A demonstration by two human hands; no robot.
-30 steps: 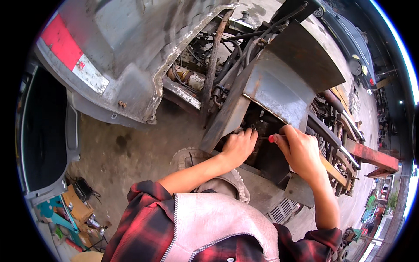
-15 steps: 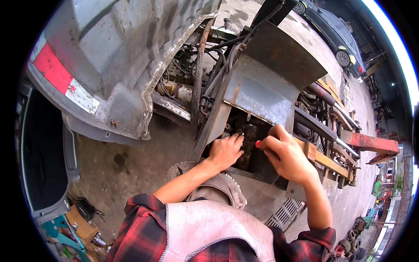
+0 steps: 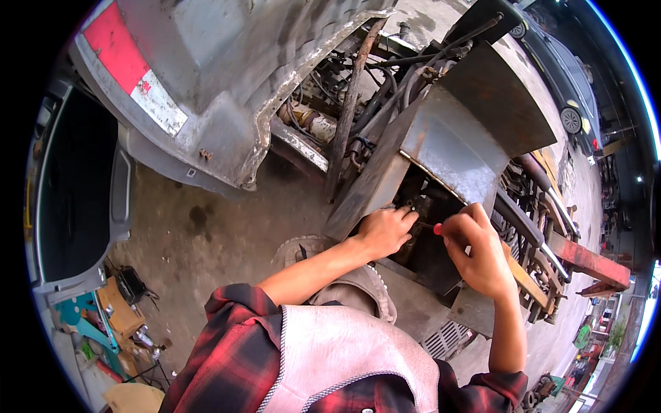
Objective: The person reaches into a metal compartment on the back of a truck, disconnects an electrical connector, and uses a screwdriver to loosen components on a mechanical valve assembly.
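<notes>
1. Seemingly, work inside the metal box [image 3: 452, 146] is underway, unfinished.
2. Right hand [image 3: 478, 252]: fingers grip a red-ended tool [image 3: 438, 228] at the box's mouth.
3. Left hand [image 3: 385, 231] reaches inside; its grip is unclear.

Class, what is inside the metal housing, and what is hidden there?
Dark parts show inside the housing. The left hand covers part of its opening; the right hand, holding a red-handled tool, covers its right edge. Anything behind them cannot be seen.

Red-black plaid shirt [image 3: 227, 344], pale pink apron [image 3: 358, 351], red tool handle [image 3: 438, 228], red-white strip [image 3: 136, 74], grey panel [image 3: 213, 89]
</notes>
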